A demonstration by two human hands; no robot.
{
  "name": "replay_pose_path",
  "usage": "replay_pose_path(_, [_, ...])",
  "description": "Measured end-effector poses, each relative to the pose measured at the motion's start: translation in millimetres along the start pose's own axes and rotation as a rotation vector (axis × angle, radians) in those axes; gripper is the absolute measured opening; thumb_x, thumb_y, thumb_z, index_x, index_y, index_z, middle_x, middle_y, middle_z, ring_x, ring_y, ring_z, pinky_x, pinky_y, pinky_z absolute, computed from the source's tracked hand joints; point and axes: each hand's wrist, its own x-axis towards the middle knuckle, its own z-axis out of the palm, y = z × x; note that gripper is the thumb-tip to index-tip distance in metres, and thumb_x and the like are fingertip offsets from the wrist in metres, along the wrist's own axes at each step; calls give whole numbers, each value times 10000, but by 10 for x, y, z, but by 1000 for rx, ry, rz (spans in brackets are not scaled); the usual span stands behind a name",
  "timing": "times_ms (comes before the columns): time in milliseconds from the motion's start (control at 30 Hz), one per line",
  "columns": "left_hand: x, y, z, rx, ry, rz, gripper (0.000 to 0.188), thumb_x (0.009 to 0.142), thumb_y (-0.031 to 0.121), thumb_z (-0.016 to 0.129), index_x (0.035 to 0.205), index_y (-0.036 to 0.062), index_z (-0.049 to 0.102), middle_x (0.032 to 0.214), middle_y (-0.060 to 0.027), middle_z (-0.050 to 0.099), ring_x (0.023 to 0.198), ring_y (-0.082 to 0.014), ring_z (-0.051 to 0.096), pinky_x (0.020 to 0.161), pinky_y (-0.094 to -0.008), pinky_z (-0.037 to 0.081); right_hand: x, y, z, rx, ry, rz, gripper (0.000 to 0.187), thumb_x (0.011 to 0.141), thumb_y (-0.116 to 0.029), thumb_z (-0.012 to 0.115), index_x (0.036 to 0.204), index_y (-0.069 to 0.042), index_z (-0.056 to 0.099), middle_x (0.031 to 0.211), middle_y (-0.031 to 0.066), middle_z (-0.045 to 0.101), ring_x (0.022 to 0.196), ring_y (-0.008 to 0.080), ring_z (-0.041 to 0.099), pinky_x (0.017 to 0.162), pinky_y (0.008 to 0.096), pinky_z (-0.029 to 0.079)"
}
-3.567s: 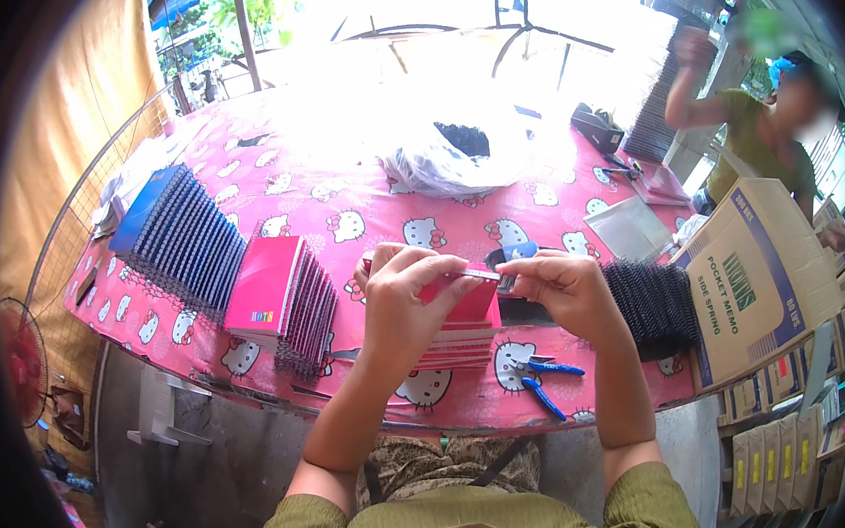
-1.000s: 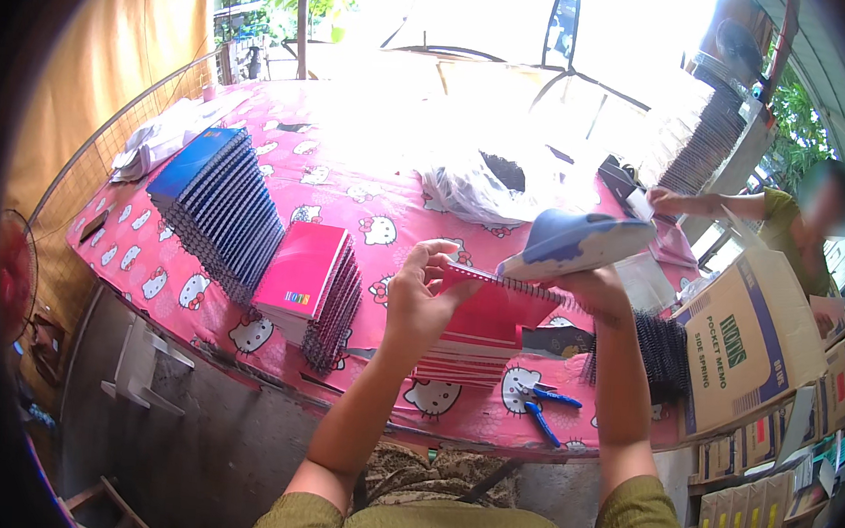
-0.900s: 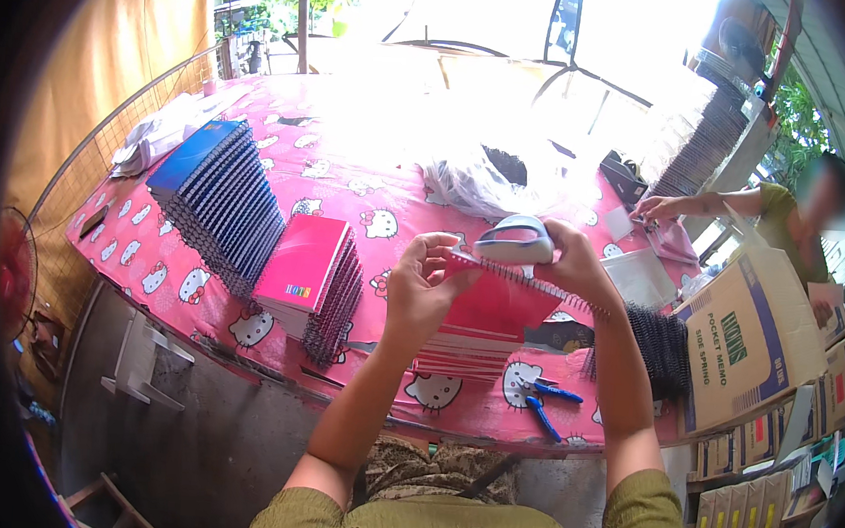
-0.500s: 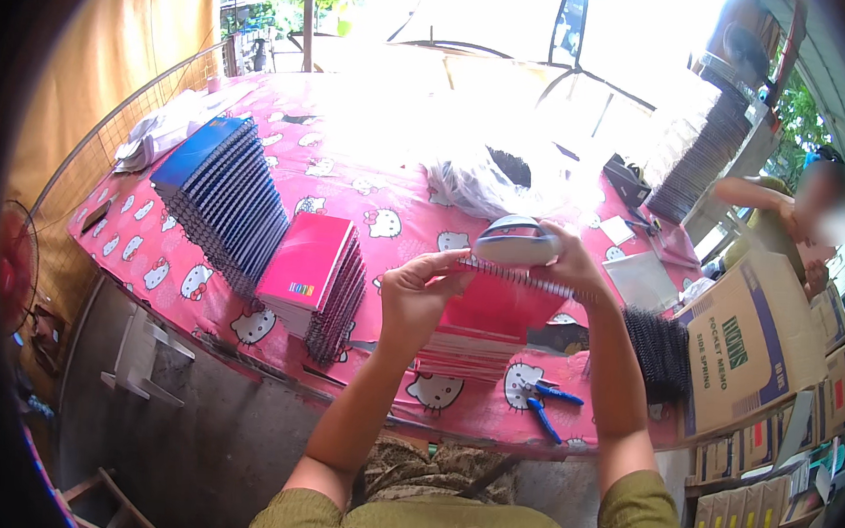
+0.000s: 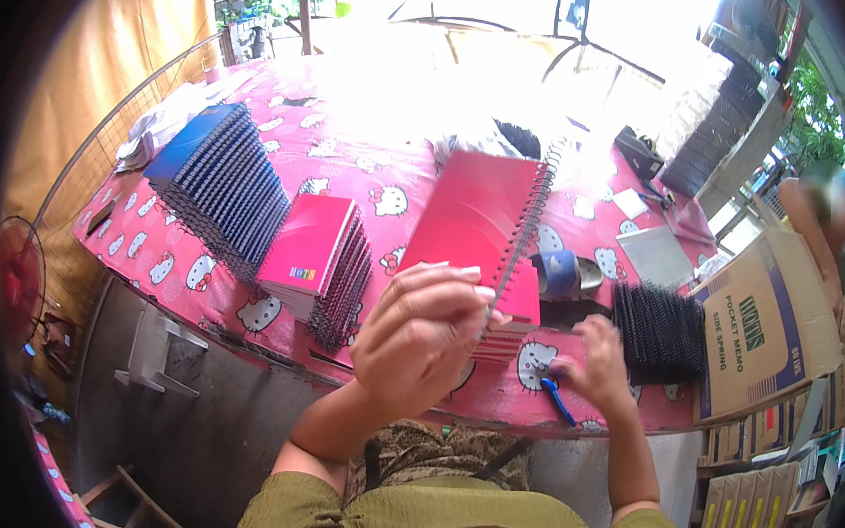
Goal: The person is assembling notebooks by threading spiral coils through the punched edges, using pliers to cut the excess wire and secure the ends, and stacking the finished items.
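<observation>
A: Starting at the left, what is standing on the table?

B: A stack of blue notebooks is rising from the pink patterned tablecloth, and a shorter stack of pink notebooks is sitting just to its right. Both are showing their coils along the right side.

A: And the left hand?

B: It is clamping the red notebook near its lower end, thumb and fingers pressing together beside the black coil. The hand itself is hiding the exact pinch.

A: Where is that notebook, then?

B: It is being held up in front of the person, tilting, with the coil running down its right edge and poking out past the top. A pile of red booklets is lying below it, partly covered.

A: What about farther right?

B: A blue-and-white object is resting just beside the pile. Nearer, the right hand is hovering by the blue-handled pliers, its thumb and fingers spreading apart; I cannot tell whether it is touching them. Black coils are lying beyond it, next to a cardboard box, and a co-worker is bending behind that.
</observation>
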Motion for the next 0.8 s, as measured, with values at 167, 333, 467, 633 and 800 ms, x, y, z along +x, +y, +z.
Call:
replay_pose_path(167, [-668, -139, 102, 28, -329, -241, 165, 761, -32, 701, 913, 11, 655, 942, -116, 692, 880, -261, 665, 800, -356, 508, -651, -154, 205, 35, -26, 21, 530, 816, -302, 709, 1227, -13, 540, 1196, 172, 510, 1111, 344, 478, 950, 481, 374])
replay_pose_path(333, [-840, -93, 201, -10, -207, -380, 249, 723, -36, 744, 956, 16, 672, 956, -116, 688, 861, -245, 661, 765, -350, 509, -390, -661, -299, 499, 99, -132, 439, 809, -143, 710, 1198, -4, 561, 1095, 171, 576, 997, 337, 565, 861, 425, 463])
replay_pose_path(467, [-727, -68, 198, -22, -239, -294, 282, 697, -45, 758, 962, 15, 679, 942, -130, 691, 847, -250, 663, 752, -341, 506, -178, -955, -535, 499, 201, -239, 439, 811, -169, 714, 1178, 6, 548, 1112, 185, 569, 1005, 351, 560, 882, 433, 455])
replay_pose_path(633, [-751, -26, 178, -3, -196, -259, 283, 676, -81, 740, 942, 3, 688, 902, -133, 695, 802, -261, 663, 726, -343, 509, -166, -968, -449, 574, 147, -195, 450, 786, -150, 727, 1172, -1, 552, 1120, 184, 570, 1040, 353, 556, 893, 438, 455])
replay_pose_path(800, [-779, -16, 187, 10, -179, -280, 278, 675, -92, 730, 935, -2, 690, 888, -134, 693, 799, -263, 664, 723, -347, 510, -154, -983, -490, 488, 241, -210, 442, 764, -137, 746, 1148, -12, 566, 1113, 176, 576, 1040, 341, 562, 891, 430, 460])
